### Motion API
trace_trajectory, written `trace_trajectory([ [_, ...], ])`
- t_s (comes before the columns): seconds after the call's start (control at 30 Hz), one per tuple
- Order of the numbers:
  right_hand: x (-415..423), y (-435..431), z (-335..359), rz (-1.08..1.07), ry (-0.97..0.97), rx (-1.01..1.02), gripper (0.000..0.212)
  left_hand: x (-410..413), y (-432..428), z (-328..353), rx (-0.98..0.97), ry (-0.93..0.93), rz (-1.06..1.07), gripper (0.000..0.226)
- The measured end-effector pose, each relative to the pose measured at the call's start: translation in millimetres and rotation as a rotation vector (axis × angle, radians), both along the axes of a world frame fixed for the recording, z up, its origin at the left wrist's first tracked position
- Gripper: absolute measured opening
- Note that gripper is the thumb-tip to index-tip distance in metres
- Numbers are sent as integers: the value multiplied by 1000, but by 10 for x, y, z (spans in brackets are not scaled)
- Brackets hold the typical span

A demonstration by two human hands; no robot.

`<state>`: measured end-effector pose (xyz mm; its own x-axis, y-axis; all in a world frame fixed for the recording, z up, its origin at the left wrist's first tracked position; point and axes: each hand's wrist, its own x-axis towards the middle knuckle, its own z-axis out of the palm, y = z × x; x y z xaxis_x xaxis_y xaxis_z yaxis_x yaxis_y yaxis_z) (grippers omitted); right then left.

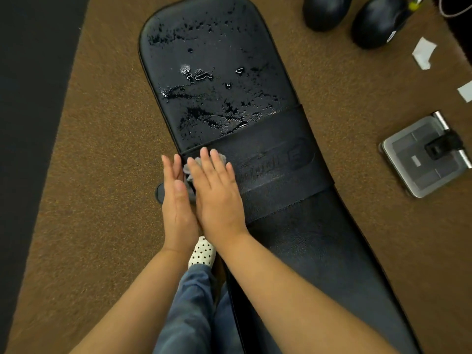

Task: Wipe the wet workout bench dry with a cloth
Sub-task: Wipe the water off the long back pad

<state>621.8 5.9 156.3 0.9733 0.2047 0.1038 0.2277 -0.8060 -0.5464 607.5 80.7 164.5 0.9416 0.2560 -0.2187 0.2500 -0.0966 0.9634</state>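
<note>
A long black padded workout bench [293, 246] runs from the near right to the far middle. Its far section carries many water drops and smears [204, 80]. A black band with a raised logo [275, 162] crosses the bench's middle. A small grey cloth [190, 166] lies on the band's left end, mostly hidden. My right hand [217, 190] lies flat on the cloth with straight fingers. My left hand [176, 200] stands on edge beside it at the bench's left rim, fingers straight, touching the cloth's left side.
Brown carpet [97, 154] surrounds the bench, with a dark mat [30, 98] at the left. Two black rounded weights [357, 14] sit at the far right. A grey metal plate [424, 154] and white paper scraps [424, 53] lie to the right. My leg and dotted sock [203, 252] are below.
</note>
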Motion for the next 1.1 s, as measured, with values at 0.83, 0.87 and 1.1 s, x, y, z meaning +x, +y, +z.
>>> trace_trajectory([
  [0.83,746,-1688,56,-267,166,-17,44,-36,-196,-143,375,4,-155,71],
  [0.87,822,-1679,54,-270,175,-4,44,-34,-194,-145,373,3,-151,69],
  [1.1,1189,-1584,61,-281,131,34,42,-51,-160,-131,313,-28,-145,76],
])
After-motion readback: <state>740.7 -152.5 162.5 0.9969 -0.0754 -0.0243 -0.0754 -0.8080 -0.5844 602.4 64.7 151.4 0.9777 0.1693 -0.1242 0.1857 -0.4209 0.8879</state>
